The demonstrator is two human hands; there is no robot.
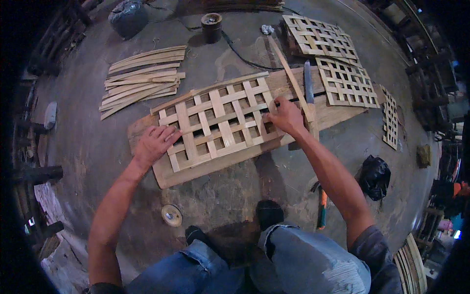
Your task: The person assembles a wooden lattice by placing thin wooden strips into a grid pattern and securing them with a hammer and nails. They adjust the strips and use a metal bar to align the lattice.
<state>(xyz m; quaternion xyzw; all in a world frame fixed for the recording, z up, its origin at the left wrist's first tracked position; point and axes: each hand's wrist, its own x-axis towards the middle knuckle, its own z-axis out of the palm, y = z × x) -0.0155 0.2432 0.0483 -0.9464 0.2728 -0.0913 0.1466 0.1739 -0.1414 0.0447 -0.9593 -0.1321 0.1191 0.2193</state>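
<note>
An open lattice panel woven from pale wooden strips [225,113] rests on a wide wooden board [215,171] on the floor ahead of me. At its left edge, my left hand [155,143] has its fingers bent together over the strip ends. On the opposite edge, my right hand [285,116] closes its fingers around the strips, with the thumb side toward the weave. Close beyond the right hand, a long-bladed knife [308,81] and a long narrow wooden stick [286,68] lie across the board. The undersides of both hands' fingertips are hidden.
Loose strips [144,74] are piled far left. Finished-looking lattice panels [346,82] lie far right, near a dark can [211,28]. A black plastic bag [375,177], an orange-handled tool [322,208] and a round lid-like disc [172,215] sit on the floor nearer me.
</note>
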